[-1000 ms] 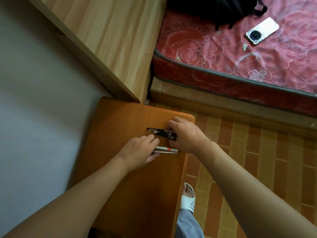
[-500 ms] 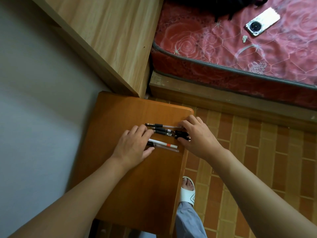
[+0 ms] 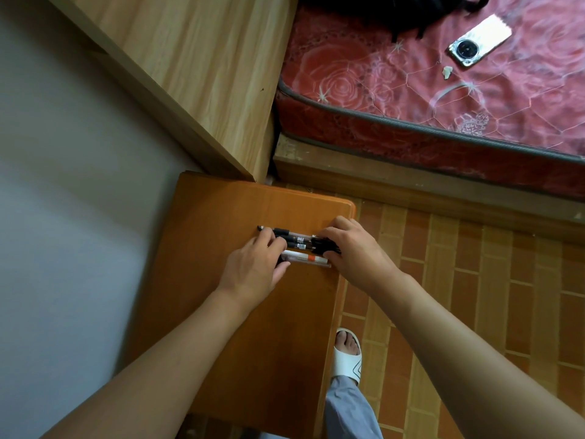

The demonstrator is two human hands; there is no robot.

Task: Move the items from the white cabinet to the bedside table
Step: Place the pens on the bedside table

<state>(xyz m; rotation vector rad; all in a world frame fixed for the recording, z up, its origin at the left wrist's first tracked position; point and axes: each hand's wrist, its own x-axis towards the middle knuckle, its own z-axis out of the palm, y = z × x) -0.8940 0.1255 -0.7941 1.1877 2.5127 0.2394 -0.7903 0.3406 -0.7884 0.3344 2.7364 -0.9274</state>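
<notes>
Several pens (image 3: pixel 299 241) lie side by side on the orange wooden bedside table (image 3: pixel 253 343), near its right edge. Most are black and clear; the nearest one is a white pen with an orange band (image 3: pixel 305 257). My left hand (image 3: pixel 253 267) covers the pens' left ends, fingers curled over them. My right hand (image 3: pixel 357 251) covers their right ends, with the black caps under its fingertips. Both hands press the bunch together on the tabletop.
A light wooden headboard panel (image 3: pixel 196 74) stands just behind the table. A red mattress (image 3: pixel 411 99) with a white phone (image 3: pixel 479 39) and a black bag (image 3: pixel 364 7) lies at the upper right. Below it is a brick-pattern floor (image 3: pixel 474 296), with my sandalled foot (image 3: pixel 346 356) beside the table.
The pens, bunched under my hands a second ago, now lie in a row on the table. My hands have closed in on both ends of the row.
</notes>
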